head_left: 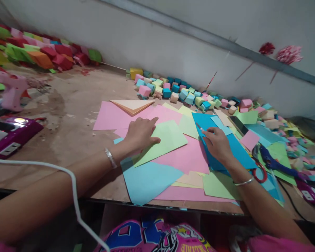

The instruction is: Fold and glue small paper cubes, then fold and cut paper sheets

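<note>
My left hand (140, 134) lies flat, fingers stretched, on a light green paper sheet (168, 141) that tops a spread of pink, blue and green sheets. My right hand (217, 143) rests on a dark blue sheet (225, 140), its fingers curled and pinched at the sheet's left edge beside the pink sheet (185, 157). A folded peach triangle (132, 105) lies on a pink sheet farther back. Each wrist wears a silver bangle.
Several small coloured paper cubes (173, 91) are heaped along the wall. A pink glue gun (13, 89) and a purple case (10, 134) sit at left. Scissors with red and blue handles (265, 164) lie at right. A white cable (68, 178) crosses the front edge.
</note>
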Tool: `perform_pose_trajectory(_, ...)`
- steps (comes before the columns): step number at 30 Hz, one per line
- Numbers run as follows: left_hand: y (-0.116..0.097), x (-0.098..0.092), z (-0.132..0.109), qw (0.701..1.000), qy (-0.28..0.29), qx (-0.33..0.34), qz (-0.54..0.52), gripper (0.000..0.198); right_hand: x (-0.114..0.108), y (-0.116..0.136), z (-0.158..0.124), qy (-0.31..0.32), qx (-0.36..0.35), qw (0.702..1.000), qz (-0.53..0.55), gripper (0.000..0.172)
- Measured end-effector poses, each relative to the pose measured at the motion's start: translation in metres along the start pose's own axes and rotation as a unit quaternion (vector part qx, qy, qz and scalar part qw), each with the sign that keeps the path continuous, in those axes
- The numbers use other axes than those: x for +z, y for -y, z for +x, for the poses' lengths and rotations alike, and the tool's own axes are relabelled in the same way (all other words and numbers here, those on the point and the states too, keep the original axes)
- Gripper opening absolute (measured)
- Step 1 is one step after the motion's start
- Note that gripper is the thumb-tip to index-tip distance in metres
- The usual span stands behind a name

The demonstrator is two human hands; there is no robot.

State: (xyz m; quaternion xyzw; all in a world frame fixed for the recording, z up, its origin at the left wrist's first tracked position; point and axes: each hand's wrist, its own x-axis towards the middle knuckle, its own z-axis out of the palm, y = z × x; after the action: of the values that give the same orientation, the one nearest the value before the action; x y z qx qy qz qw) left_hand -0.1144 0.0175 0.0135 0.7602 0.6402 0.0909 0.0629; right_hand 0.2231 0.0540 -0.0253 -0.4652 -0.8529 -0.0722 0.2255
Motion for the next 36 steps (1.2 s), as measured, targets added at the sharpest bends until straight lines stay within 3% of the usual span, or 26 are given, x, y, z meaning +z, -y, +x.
perform_pose_trajectory(5, -0.007, 0.007, 0.016, 0.996, 0.034, -0.016, -0.079, 0.094, -0.001, 0.025, -0.001, -0.004, -0.041, 0.996, 0.073, 0.029)
perform_pose_trajectory(8, -0.008, 0.008, 0.022, 0.997, 0.031, -0.02, -0.062, 0.098, -0.002, 0.028, -0.003, -0.016, -0.043, 0.994, 0.104, 0.028)
perform_pose_trajectory(13, -0.012, 0.005, 0.045, 0.996, 0.065, 0.004, -0.067, 0.084, -0.004, 0.031, -0.004, 0.005, -0.047, 0.988, 0.149, 0.027)
perform_pose_trajectory(17, -0.014, 0.004, 0.065, 0.993, 0.073, -0.008, -0.093, 0.087, -0.005, 0.034, -0.004, 0.018, -0.055, 0.983, 0.176, 0.026)
perform_pose_trajectory(20, -0.015, 0.003, 0.072, 0.985, 0.092, -0.027, -0.147, 0.078, -0.004, 0.034, -0.005, 0.02, -0.057, 0.981, 0.182, 0.025)
perform_pose_trajectory(25, -0.012, -0.013, 0.071, 0.963, 0.083, -0.058, -0.251, 0.045, -0.002, 0.03, -0.006, -0.01, -0.054, 0.98, 0.193, 0.027)
perform_pose_trajectory(27, -0.012, -0.025, 0.069, 0.944, 0.03, -0.057, -0.323, 0.039, -0.005, 0.031, -0.007, -0.031, -0.046, 0.979, 0.196, 0.028)
perform_pose_trajectory(31, -0.029, -0.048, 0.062, 0.887, -0.158, -0.049, -0.432, 0.044, -0.019, 0.046, -0.007, -0.079, -0.006, 0.97, 0.228, 0.029)
perform_pose_trajectory(34, -0.068, -0.052, 0.051, 0.875, -0.265, -0.006, -0.405, 0.052, -0.032, 0.067, -0.007, -0.1, 0.012, 0.959, 0.265, 0.041)
perform_pose_trajectory(36, -0.103, -0.048, 0.04, 0.88, -0.277, 0.063, -0.381, 0.05, -0.039, 0.08, -0.007, -0.109, 0.037, 0.952, 0.285, 0.055)
